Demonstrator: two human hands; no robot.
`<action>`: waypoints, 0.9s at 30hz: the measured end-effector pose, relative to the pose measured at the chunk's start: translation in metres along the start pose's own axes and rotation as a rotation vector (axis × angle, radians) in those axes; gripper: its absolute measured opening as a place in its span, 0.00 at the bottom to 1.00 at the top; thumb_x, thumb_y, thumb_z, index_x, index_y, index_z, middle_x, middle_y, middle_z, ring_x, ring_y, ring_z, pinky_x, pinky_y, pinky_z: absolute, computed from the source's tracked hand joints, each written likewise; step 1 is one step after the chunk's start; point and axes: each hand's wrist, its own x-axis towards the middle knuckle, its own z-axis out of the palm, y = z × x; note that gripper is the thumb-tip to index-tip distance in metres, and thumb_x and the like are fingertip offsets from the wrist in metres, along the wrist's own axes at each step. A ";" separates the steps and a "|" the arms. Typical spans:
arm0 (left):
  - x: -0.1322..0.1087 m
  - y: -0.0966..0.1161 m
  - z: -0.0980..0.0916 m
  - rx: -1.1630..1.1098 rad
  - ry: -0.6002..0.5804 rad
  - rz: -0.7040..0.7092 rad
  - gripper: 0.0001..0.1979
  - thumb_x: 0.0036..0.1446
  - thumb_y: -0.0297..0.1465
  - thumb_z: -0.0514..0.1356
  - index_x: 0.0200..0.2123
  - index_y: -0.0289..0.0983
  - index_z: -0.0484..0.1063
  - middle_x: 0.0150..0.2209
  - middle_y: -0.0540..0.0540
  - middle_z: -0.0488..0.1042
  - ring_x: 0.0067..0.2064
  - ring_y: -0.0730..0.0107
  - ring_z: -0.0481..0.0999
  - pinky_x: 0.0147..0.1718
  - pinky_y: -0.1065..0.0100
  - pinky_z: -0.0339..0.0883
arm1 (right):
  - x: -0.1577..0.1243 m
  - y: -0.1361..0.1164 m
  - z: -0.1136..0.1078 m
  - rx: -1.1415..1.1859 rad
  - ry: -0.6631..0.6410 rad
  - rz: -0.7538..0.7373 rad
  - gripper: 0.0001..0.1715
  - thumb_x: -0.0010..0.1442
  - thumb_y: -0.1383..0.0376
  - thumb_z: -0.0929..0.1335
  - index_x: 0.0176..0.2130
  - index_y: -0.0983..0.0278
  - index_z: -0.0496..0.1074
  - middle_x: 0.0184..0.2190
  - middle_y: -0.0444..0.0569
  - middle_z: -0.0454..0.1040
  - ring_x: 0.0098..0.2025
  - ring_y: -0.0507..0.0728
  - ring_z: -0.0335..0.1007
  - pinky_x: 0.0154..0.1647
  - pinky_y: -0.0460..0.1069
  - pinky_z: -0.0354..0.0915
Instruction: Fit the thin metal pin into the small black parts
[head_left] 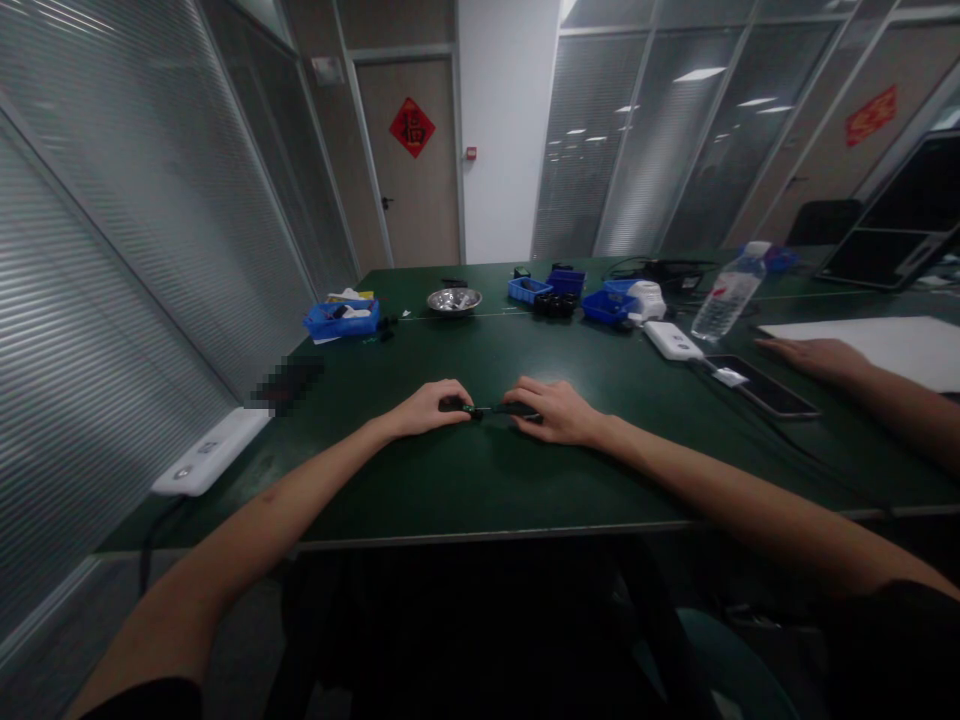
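Both my hands rest on the dark green table (465, 480), close together near its front edge. My left hand (426, 408) is closed in a pinch on a small black part (472, 410) with a green tip. My right hand (555, 412) is closed over the other end of a thin black piece (501, 408) that joins the two. The parts are too small and dark to name exactly.
Blue bins (341, 320) (609, 303), a metal bowl (454, 299), black parts (553, 304), a water bottle (729, 292), a white device (673, 340) and a phone (761, 385) lie further back. A white power strip (210, 452) is at left. Another person's hand (814, 355) rests by white paper (885, 345).
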 end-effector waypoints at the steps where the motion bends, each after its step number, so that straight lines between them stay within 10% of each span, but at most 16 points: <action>1: 0.000 0.000 0.000 0.000 0.004 0.000 0.14 0.67 0.42 0.65 0.49 0.39 0.80 0.47 0.42 0.77 0.47 0.60 0.75 0.46 0.62 0.67 | 0.000 0.000 0.001 -0.006 0.002 -0.005 0.20 0.73 0.55 0.64 0.58 0.62 0.70 0.50 0.53 0.74 0.35 0.54 0.69 0.32 0.48 0.59; 27: 0.000 -0.001 -0.001 0.003 -0.022 0.014 0.13 0.68 0.41 0.64 0.50 0.40 0.80 0.49 0.43 0.77 0.50 0.59 0.75 0.48 0.61 0.67 | -0.002 0.007 0.012 0.029 0.045 -0.002 0.23 0.78 0.51 0.61 0.61 0.61 0.69 0.43 0.50 0.83 0.32 0.54 0.77 0.32 0.48 0.64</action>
